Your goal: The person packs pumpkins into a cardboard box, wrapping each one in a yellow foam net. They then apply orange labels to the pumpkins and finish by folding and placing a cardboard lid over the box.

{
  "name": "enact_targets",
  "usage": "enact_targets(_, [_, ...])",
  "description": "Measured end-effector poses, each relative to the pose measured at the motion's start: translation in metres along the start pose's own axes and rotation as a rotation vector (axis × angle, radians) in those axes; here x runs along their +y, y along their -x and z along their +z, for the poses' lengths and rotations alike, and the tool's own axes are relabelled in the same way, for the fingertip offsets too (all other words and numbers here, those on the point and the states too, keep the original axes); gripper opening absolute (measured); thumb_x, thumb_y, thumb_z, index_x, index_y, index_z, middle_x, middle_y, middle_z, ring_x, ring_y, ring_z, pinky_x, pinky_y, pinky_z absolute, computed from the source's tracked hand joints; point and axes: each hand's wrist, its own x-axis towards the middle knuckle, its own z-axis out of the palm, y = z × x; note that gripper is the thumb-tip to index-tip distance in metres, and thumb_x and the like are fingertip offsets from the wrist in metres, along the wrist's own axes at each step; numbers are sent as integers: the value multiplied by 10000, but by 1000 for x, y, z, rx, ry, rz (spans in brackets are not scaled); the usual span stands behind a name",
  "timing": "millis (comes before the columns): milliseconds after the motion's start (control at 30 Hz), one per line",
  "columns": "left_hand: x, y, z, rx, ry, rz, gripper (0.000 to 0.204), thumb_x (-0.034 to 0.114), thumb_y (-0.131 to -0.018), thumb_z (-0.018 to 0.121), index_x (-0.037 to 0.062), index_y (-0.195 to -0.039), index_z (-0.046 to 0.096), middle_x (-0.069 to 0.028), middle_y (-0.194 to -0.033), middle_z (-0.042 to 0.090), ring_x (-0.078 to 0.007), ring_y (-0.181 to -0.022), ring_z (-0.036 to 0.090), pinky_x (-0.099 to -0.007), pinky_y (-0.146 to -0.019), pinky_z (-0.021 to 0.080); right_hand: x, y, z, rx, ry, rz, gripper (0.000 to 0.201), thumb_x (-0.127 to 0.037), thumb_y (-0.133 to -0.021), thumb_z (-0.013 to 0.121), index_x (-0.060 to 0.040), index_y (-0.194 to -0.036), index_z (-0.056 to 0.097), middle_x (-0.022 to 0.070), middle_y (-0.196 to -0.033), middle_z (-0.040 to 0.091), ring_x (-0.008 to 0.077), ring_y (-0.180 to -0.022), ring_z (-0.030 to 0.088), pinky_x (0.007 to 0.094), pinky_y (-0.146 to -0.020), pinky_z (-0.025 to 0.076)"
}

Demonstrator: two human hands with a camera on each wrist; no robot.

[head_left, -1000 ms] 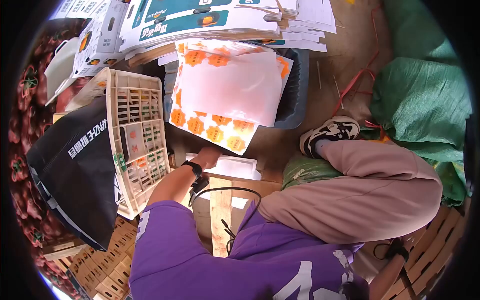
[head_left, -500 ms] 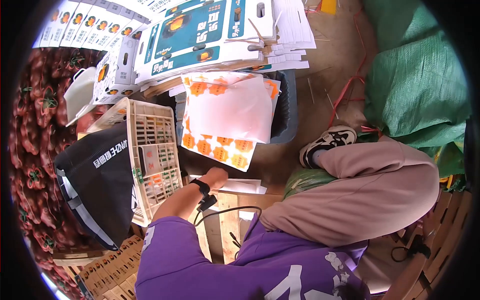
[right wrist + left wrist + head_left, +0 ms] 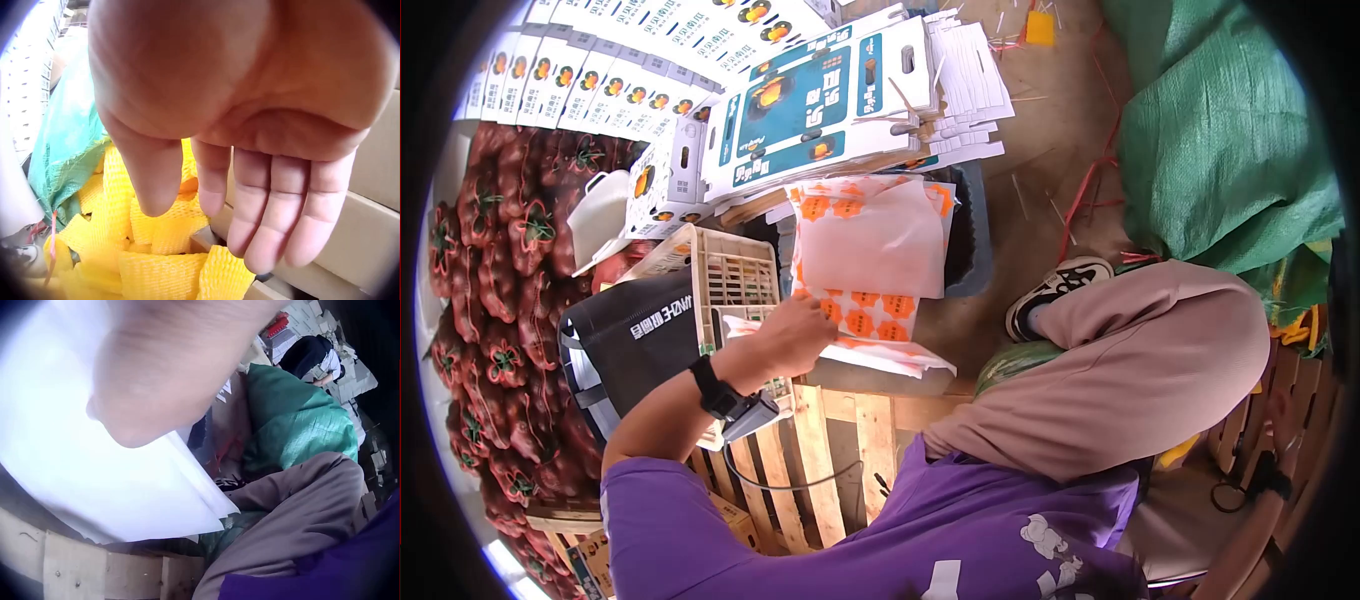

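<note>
In the head view my left hand [image 3: 792, 335] has curled fingers gripping the edge of thin white sheets [image 3: 890, 355]. Those sheets lie close against the lower edge of a sticker sheet with orange labels [image 3: 860, 322]. The left wrist view shows the back part of this hand [image 3: 162, 375] over broad white paper [image 3: 94, 481]; its fingertips are hidden. My right hand [image 3: 250, 137] is open, palm showing and fingers extended, above yellow foam netting [image 3: 162, 272], with nothing held.
Flattened printed cartons [image 3: 800, 110] are stacked behind the sheets, beside a grey bin [image 3: 975, 230]. A cream crate [image 3: 735, 270] and black bag [image 3: 640, 330] stand left. Green sacks [image 3: 1220, 150] lie right, red net bags [image 3: 505, 330] far left. Wooden slats [image 3: 815, 465] are below.
My left hand has risen and moved left, lifting the white sheets from below the sticker sheet. The head view has shifted, so more cartons show. The right arm stays low at the right.
</note>
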Motion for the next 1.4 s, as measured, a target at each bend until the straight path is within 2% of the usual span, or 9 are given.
enact_targets(267, [-27,46,-161,620,-163,-199,291,-62,-589,599,11,-870,607,-118,-880,620,-328,-870,555,-392,-805,450,-18,13,-1,54,-90,-25,396,-309,-925,561,-109,-1267,533,0,-804,586,71,-617,544,208,-511,420])
enact_targets(500, [-42,-42,38,726,-136,-192,183,72,-743,524,47,-920,562,-84,-902,570,-260,-872,538,-370,-772,421,-7,11,-3,60,-44,-52,417,-323,-918,565,-109,-1275,530,12,-788,592,80,-617,550,220,-527,432])
enact_targets(633, [-36,-90,186,657,82,-528,549,17,-766,558,105,-1304,491,-143,-1335,436,-332,-1195,455,-426,-994,389,-7,13,-2,51,-55,-45,423,-338,-923,561,-115,-1281,530,14,-804,598,89,-632,563,220,-533,440])
enact_targets(967, [-44,-103,157,1023,514,-809,473,-25,-756,527,28,-1226,510,-230,-1278,468,-398,-1186,435,-448,-1002,388,11,3,-1,-26,-182,63,401,-335,-928,583,-129,-1266,517,-18,-833,564,60,-623,524,185,-486,385])
enact_targets(1100, [-13,-83,240,888,1770,-1357,424,181,-800,703,-18,-1137,542,-171,-1198,532,-273,-1118,517,-390,-912,439,18,7,-3,-71,-353,60,367,-277,-931,578,-106,-1251,521,-13,-820,580,46,-582,509,173,-451,348])
enact_targets(1200, [39,-102,223,845,2735,-1096,629,448,-865,666,5,-1267,470,-137,-1218,554,-253,-1117,542,-433,-922,446,32,-6,-8,-144,-357,93,343,-248,-940,562,-108,-1250,520,-19,-797,576,44,-562,505,164,-438,335])
enact_targets(1233, [44,-111,214,837,2744,-1105,629,448,-865,666,5,-1267,470,-137,-1218,554,-253,-1117,542,-433,-922,446,29,-6,-7,-145,-345,95,343,-248,-940,562,-108,-1250,520,-19,-797,576,44,-562,505,164,-438,335])
enact_targets(1300, [37,-128,193,1176,3115,-528,510,357,-959,545,0,-1306,436,-147,-1323,503,-298,-1204,497,-467,-996,419,18,-6,-4,-79,-279,133,320,-236,-945,552,-108,-1236,518,-24,-780,569,44,-557,508,160,-443,341])
enact_targets(1400, [6,-144,177,1097,3090,-524,398,252,-1011,426,18,-1332,412,-163,-1391,442,-345,-1265,440,-542,-1044,366,9,-1,1,16,-278,107,317,-235,-947,546,-111,-1237,517,-25,-787,568,41,-573,515,157,-448,349])
